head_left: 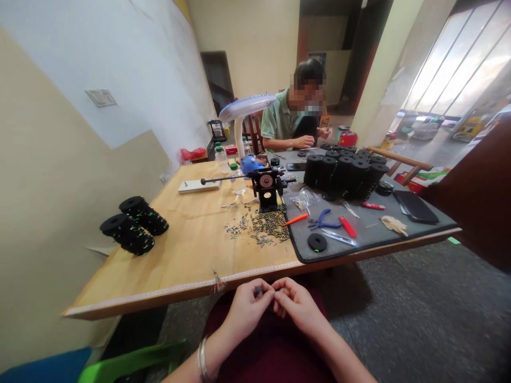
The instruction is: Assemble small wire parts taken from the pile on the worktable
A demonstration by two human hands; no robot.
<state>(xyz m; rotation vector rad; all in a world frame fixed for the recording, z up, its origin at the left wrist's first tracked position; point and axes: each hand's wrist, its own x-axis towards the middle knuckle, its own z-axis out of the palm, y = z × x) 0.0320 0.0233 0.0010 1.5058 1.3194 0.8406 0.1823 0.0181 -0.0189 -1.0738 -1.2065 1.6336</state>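
Note:
Above my lap, just in front of the table's near edge, both hands meet with fingertips touching. My left hand (245, 308) is closed in a pinch, and a small dark piece (258, 291) shows between its fingers, too small to name. Pinched against it, my right hand (297, 307) is closed too; whatever lies between its fingertips is hidden. A bundle of thin strands with orange bits (217, 282) hangs over the table edge by my left hand. Beyond lies a loose pile of small dark and brassy pieces (271, 224).
A black hand-cranked device (266, 189) and a lamp (247, 108) stand mid-table. On the grey mat (297, 234) are blue pliers (325, 219), tweezers (338, 237) and stacked black spools (345, 173). More spools (133, 226) stand left. A person (279, 122) sits opposite, hands above the table.

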